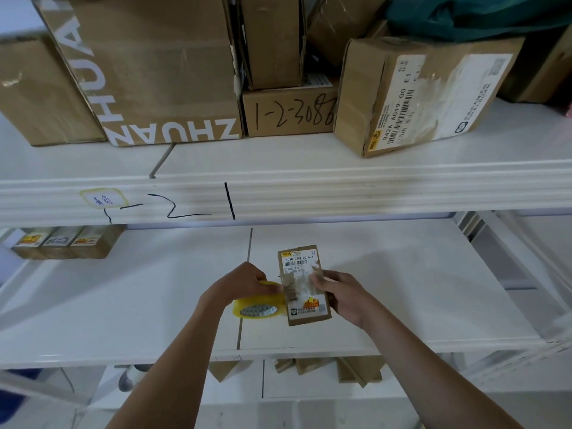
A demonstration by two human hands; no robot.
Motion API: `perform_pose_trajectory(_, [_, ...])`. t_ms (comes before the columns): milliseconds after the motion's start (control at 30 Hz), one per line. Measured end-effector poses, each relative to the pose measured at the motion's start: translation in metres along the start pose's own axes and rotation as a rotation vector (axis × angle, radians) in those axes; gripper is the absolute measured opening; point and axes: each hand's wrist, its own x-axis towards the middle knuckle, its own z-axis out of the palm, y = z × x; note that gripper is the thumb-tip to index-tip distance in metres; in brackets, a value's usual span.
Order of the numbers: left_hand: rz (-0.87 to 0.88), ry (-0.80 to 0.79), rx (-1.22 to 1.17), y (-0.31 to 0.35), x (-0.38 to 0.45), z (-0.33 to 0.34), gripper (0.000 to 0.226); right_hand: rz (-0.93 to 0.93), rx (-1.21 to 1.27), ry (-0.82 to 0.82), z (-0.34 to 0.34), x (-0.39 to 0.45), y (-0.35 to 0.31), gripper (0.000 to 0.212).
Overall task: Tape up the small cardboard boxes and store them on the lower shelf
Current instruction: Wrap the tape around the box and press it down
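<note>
Small cardboard box, narrow, labelled, barcode on top, lies mid lower shelf, right hand gripping its side, left hand curled round yellow tape dispenser touching it, bare shelf either side.

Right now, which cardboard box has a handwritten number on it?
The low box on the upper shelf, marked "1-2-3088" in black marker, between the ZHUAN box and the tilted labelled box. The others carry only print or labels.

Upper shelf: big ZHUAN carton, green bag top right.
</note>
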Motion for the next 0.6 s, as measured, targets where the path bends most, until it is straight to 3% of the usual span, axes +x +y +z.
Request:
perform_pose_trajectory(133, [0.003, 0.106, 0.091, 0.008, 0.004, 0.009, 0.053, -0.027, -0.31, 0.092, 0.017, 0.003, 0.003, 0.05])
perform_pose_trajectory(233, [0.001, 0.139, 0.165, 0.014, 0.008, 0.015, 0.049, -0.09, -0.542, 0.107, 0.027, 0.006, 0.007, 0.065])
perform_pose_trajectory(400, [0.032, 0.155, 0.23, 0.02, 0.006, 0.013, 0.054, -0.065, -0.621, 0.224, 0.028, 0.01, 0.014, 0.115])
perform_pose_trajectory(600, [-0.021, 0.004, 0.056, 0.021, 0.002, 0.002, 0.057, -0.06, -0.554, 0.249, 0.015, 0.016, 0.016, 0.108])
